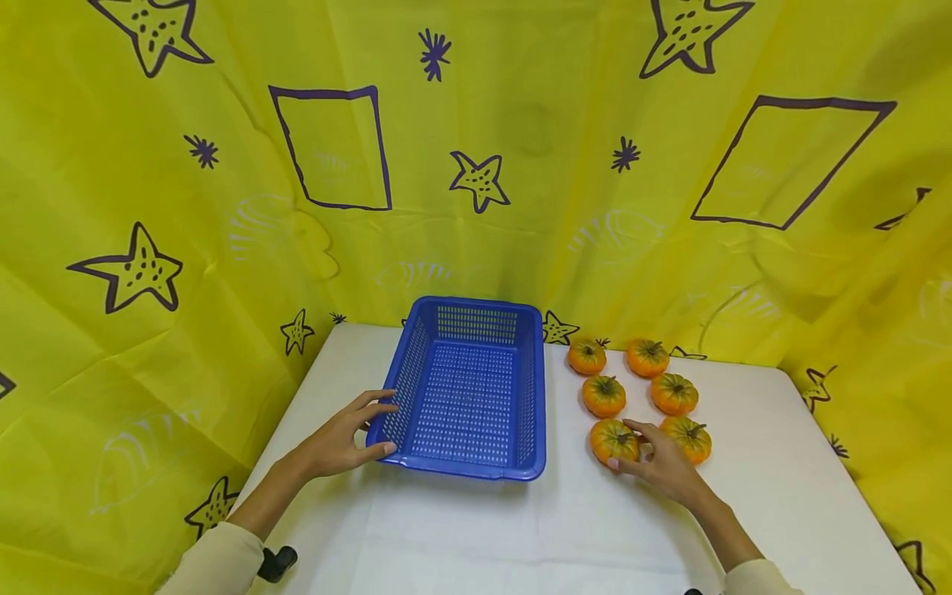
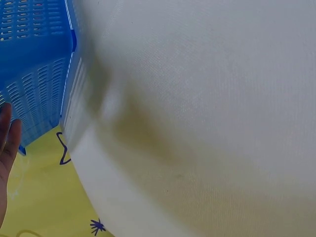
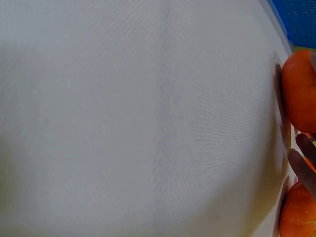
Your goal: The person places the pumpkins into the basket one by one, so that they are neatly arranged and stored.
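Note:
A blue plastic basket (image 1: 464,397) with perforated walls stands on the white table. At its front left corner is my left hand (image 1: 345,438), fingers extended at the left rim and thumb at the corner. In the left wrist view those fingertips (image 2: 14,133) show against the basket wall (image 2: 39,89). To the right, small orange-green pumpkins stand in two columns. My right hand (image 1: 665,467) holds the front left pumpkin (image 1: 611,440) between thumb and fingers. Beside that hand sits the front right pumpkin (image 1: 690,438). The right wrist view shows the held pumpkin (image 3: 298,94) low at the table surface.
Behind the held one are more pumpkins, among them a middle left pumpkin (image 1: 603,397) and a back right pumpkin (image 1: 648,358). A yellow curtain (image 1: 535,240) with drawn stars hangs around the back and sides of the table (image 1: 476,537).

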`<state>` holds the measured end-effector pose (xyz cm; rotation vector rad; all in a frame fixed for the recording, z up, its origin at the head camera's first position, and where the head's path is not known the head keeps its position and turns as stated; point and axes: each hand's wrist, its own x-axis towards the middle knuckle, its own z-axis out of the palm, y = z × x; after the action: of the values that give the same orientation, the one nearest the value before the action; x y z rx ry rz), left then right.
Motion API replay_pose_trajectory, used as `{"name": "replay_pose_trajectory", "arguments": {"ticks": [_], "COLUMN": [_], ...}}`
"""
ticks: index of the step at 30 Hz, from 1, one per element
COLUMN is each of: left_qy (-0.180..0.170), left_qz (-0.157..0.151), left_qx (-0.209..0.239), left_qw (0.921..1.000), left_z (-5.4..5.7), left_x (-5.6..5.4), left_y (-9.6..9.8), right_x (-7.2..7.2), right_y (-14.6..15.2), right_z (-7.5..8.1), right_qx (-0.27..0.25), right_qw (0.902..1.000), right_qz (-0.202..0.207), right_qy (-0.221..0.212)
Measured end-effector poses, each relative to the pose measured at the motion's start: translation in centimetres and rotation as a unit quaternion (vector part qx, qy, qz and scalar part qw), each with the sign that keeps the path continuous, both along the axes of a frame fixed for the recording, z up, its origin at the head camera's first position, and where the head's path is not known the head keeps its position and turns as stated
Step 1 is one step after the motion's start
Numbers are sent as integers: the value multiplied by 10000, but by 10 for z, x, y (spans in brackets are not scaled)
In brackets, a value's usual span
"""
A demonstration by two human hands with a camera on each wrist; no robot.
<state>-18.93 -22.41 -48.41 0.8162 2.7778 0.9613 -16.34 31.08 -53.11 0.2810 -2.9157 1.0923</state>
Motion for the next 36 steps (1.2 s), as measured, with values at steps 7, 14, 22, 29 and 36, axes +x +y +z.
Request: {"name": "replay_pose_trajectory", "arguments": {"ticks": [7,14,22,29,36], "left_qy": [-5,-10,-12,-114,-125], "left_qz": [47,96,104,146,126], "left_qx": [-2,-7,30,92,95], "left_qw": [10000,10000,9999,9998,9998], "left_z": [-1,-2,-3,-3,-3], "left_x": [0,0,1,1,0], "left_y": [1,1,2,1,0], "right_x": [-1,-1,-1,-1,-1], "right_y": [1,1,1,1,1], "right_z": [-3,-3,-3,-3,-4], "right_qx": [68,20,-8,-26,-68], "right_qw": [9999,9998,9997,9996,9992], "right_qz": [-104,-119,-108,-122,-134], "right_qy": [-106,-168,-227,-249,-378]}}
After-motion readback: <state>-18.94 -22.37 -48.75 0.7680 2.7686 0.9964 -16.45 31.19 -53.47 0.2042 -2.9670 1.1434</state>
